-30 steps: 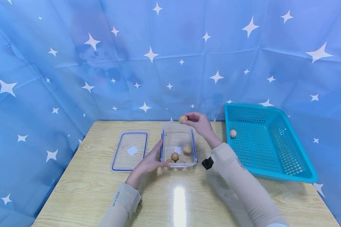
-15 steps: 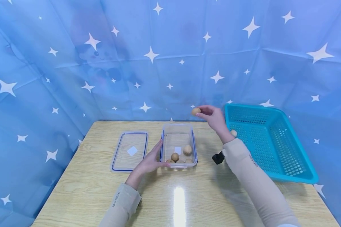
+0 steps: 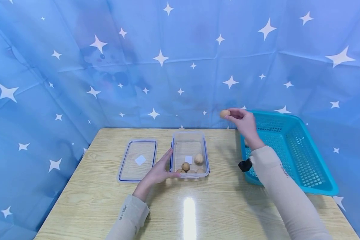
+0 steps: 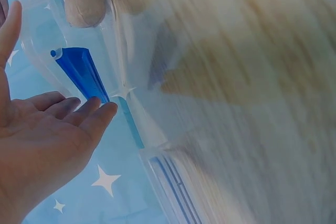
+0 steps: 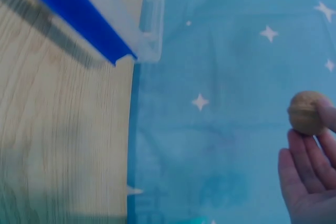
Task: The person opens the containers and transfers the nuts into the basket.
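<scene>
My right hand (image 3: pixel 245 124) pinches a round tan walnut (image 3: pixel 224 114) between thumb and fingers, raised beside the back left corner of the turquoise basket (image 3: pixel 316 151). Its ridged seam shows in the right wrist view, where the walnut (image 5: pixel 306 113) sits on the fingertips. My left hand (image 3: pixel 159 171) rests with extended fingers along the left side of a clear plastic box (image 3: pixel 206 151), thumb at the front corner. Several walnuts (image 3: pixel 199 158) lie toward the front of the box, near a white label. In the left wrist view a blue side clip (image 4: pixel 81 72) hangs by the fingertips.
Left of the box lies its clear lid (image 3: pixel 129 160) with a blue seal. Another walnut (image 3: pixel 246 142) in the basket is partly hidden behind my right wrist. A blue star-patterned curtain (image 3: pixel 180 66) hangs behind the wooden table (image 3: pixel 93 200).
My right hand has carried the walnut to the right and upward, from above the box's back edge to beside the basket. The left hand stays at the box.
</scene>
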Action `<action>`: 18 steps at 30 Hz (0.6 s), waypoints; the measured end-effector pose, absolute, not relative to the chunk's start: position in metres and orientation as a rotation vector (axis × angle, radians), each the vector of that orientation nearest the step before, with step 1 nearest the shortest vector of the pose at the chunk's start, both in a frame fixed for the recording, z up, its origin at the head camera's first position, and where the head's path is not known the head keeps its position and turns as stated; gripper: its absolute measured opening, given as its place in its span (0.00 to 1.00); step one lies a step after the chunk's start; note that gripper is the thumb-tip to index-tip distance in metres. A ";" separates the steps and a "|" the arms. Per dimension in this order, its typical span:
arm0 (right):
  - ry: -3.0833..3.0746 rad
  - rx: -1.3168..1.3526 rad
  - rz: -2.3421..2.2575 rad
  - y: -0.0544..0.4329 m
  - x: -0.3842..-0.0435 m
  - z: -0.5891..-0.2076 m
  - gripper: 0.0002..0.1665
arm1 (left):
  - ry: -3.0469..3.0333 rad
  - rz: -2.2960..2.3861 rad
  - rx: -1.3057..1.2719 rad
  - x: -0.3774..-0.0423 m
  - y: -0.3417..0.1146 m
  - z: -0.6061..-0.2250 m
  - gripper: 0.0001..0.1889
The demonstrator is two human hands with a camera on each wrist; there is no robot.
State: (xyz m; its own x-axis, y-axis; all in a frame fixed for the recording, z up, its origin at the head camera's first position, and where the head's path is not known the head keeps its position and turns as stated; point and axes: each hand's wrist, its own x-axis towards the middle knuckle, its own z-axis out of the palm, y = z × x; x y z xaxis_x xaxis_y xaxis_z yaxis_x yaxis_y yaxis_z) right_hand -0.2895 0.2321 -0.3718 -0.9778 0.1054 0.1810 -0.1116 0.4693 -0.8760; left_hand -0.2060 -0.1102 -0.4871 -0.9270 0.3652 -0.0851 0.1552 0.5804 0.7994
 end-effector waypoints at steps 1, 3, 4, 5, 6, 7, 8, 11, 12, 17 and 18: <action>-2.501 -0.004 1.517 0.235 -0.289 -0.373 0.28 | 2.571 1.264 0.431 -0.206 -0.110 -0.487 0.59; -2.487 -0.022 1.517 0.242 -0.289 -0.375 0.29 | 2.572 1.265 0.434 -0.206 -0.111 -0.488 0.59; -2.480 -0.034 1.524 0.246 -0.289 -0.376 0.30 | 2.572 1.265 0.436 -0.206 -0.110 -0.488 0.59; -2.474 -0.053 1.532 0.250 -0.289 -0.378 0.30 | 2.574 1.262 0.438 -0.206 -0.110 -0.488 0.59; -2.471 -0.073 1.542 0.253 -0.289 -0.380 0.30 | 2.574 1.261 0.439 -0.206 -0.110 -0.488 0.59; -2.466 -0.093 1.550 0.257 -0.290 -0.382 0.30 | 2.574 1.258 0.439 -0.206 -0.110 -0.488 0.59; -2.459 -0.113 1.557 0.261 -0.290 -0.384 0.31 | 2.575 1.257 0.441 -0.206 -0.110 -0.487 0.59; -2.437 -0.174 1.563 0.272 -0.292 -0.390 0.32 | 2.576 1.255 0.445 -0.205 -0.110 -0.486 0.58; -2.432 -0.189 1.561 0.275 -0.292 -0.392 0.32 | 2.575 1.256 0.445 -0.205 -0.110 -0.486 0.58; -2.437 -0.245 1.503 0.293 -0.295 -0.402 0.33 | 2.566 1.262 0.444 -0.204 -0.110 -0.484 0.58; -2.442 -0.254 1.492 0.296 -0.296 -0.405 0.33 | 2.564 1.263 0.446 -0.204 -0.110 -0.484 0.58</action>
